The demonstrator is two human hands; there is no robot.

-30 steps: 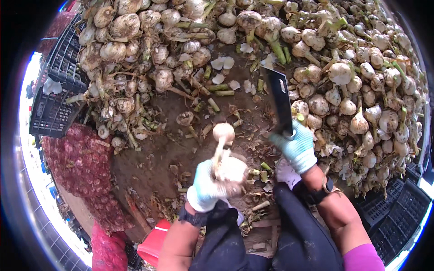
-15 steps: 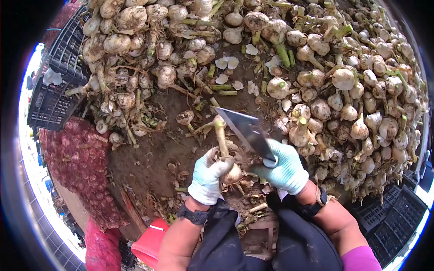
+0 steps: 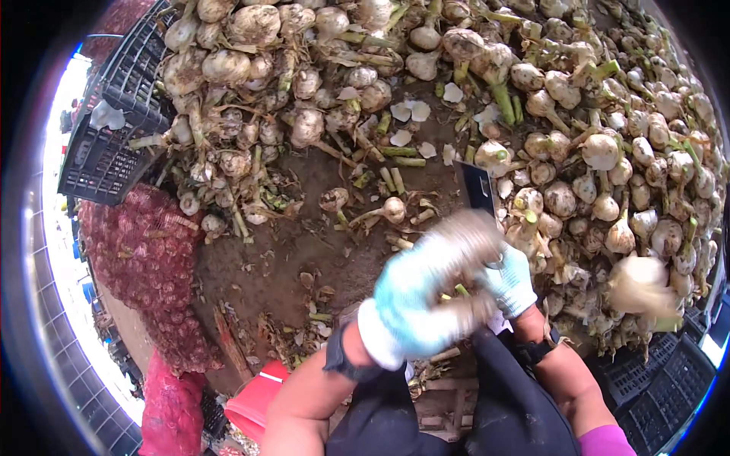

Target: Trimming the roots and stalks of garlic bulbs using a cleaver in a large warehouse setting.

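Observation:
My left hand (image 3: 411,296), in a whitish-blue work glove, is smeared by motion in front of my right hand. Its thumb and fingers look spread, with nothing seen between them. In the same kind of glove, my right hand (image 3: 511,280) is closed round the handle of a broad-bladed knife (image 3: 477,188), its blade pointing away from me; my left hand partly hides the grip. A blurred garlic bulb (image 3: 640,284) is in the air above the right-hand garlic pile (image 3: 563,201). A small garlic bulb (image 3: 393,210) lies on the soil beyond my left hand.
Another garlic heap (image 3: 251,68) with stems fills the far left. Black crates (image 3: 103,163) stand at the left, another crate (image 3: 654,387) at lower right. A red mesh sack (image 3: 141,266) of bulbs leans left, and a red plastic container (image 3: 257,399) sits near my left forearm.
The bulb my left hand held has left it, and a blurred bulb now appears over the right-hand pile. That hand has swung right; the knife has moved right and turned more upright.

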